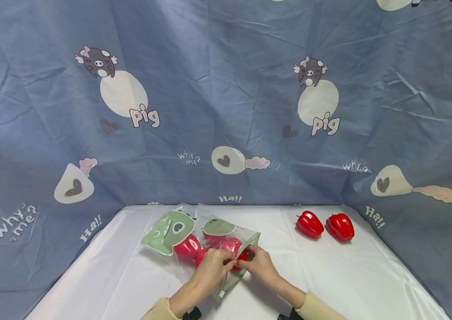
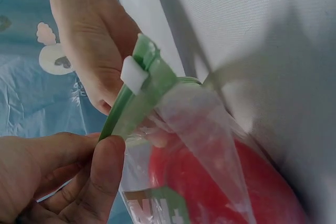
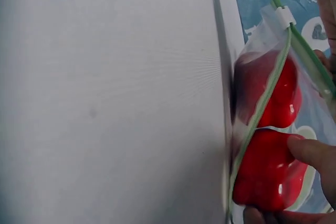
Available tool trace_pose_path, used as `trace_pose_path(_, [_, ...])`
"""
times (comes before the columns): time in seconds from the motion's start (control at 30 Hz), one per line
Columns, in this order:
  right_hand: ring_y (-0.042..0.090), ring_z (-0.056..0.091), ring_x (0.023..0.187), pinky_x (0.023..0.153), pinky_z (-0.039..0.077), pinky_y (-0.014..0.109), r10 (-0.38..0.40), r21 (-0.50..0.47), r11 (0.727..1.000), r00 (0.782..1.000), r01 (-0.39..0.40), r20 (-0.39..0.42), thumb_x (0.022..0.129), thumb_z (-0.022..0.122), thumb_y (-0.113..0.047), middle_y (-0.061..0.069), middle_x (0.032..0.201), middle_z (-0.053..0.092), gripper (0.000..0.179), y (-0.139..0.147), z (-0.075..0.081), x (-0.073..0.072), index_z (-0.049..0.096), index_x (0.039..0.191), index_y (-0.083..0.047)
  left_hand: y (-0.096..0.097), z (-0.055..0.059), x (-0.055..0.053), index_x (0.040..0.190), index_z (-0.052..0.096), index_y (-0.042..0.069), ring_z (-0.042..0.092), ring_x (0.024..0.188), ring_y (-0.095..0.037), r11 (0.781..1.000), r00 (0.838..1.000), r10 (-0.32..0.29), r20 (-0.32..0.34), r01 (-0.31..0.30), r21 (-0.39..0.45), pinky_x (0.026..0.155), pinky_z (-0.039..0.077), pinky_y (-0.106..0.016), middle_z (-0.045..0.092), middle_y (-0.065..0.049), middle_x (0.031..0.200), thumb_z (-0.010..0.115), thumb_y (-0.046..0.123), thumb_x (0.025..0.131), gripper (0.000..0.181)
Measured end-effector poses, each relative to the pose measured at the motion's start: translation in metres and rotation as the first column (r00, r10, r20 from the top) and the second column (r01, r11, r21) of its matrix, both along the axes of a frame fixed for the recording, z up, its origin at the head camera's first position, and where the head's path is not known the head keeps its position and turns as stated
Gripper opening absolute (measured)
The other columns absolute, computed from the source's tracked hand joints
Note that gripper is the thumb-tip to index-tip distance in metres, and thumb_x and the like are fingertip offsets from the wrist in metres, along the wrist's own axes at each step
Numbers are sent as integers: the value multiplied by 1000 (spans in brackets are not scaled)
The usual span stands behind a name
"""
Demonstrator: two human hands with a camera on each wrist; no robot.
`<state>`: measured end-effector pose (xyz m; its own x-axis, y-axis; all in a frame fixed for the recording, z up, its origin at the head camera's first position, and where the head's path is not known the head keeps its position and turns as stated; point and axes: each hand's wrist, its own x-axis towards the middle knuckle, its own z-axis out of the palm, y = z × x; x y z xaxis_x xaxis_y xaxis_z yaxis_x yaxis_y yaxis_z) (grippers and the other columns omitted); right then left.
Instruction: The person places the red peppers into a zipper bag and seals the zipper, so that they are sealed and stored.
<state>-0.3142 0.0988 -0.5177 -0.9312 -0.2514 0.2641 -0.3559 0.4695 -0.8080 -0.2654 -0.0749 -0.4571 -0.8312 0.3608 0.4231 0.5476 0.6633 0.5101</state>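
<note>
A clear zip bag with a green dinosaur print and green edging lies tilted on the table, with several red bell peppers inside. My left hand pinches one green lip of its mouth between thumb and fingers. A white slider sits near one end of that strip, and the mouth gapes apart. At the opening, my right hand grips a red bell pepper, thumb on one side and fingers beneath. Another pepper shows right beside it. My right fingertips are partly behind plastic in the left wrist view.
Two more red bell peppers, one beside the other, rest at the back right of the white-covered table. A blue printed cloth hangs behind and along both sides.
</note>
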Motion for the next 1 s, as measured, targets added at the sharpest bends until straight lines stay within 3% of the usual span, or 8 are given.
trace_pose_path(0.27, [30, 68, 94, 75, 56, 29, -23, -62, 998, 1000, 24, 13, 76, 78, -18, 20, 102, 70, 46, -8, -3, -4, 60, 111, 6, -1, -1, -1, 80, 75, 7, 46, 59, 7, 1000, 999, -7, -44, 7, -10, 52, 40, -14, 72, 3, 72, 72, 6, 83, 4])
trace_pose_path(0.5, [37, 66, 100, 80, 56, 33, -11, -75, 997, 1000, 12, 12, 75, 77, -12, 26, 109, 66, 51, -10, -3, -2, 55, 115, 11, -1, 0, 0, 81, 75, 7, 47, 59, 6, 1000, 1000, 2, -16, -2, -19, 52, 40, -13, 73, 2, 74, 71, 7, 83, 4])
trace_pose_path(0.7, [36, 64, 105, 85, 54, 37, 5, -43, 999, 1000, -4, 27, 76, 77, -15, 22, 114, 65, 52, -4, -3, -1, 56, 118, 8, 0, 0, -1, 79, 74, 8, 49, 60, 5, 1000, 998, 26, -57, -27, -12, 52, 40, -14, 73, 2, 74, 73, 8, 82, 4])
trace_pose_path(1.0, [34, 64, 103, 85, 54, 34, 4, -80, 997, 999, 0, 43, 74, 81, -19, 22, 110, 66, 62, 11, -4, 4, 55, 121, 12, -1, 1, 0, 77, 74, 9, 54, 62, 2, 998, 998, 47, -43, -48, -35, 55, 42, -17, 72, 4, 73, 74, 8, 81, 4])
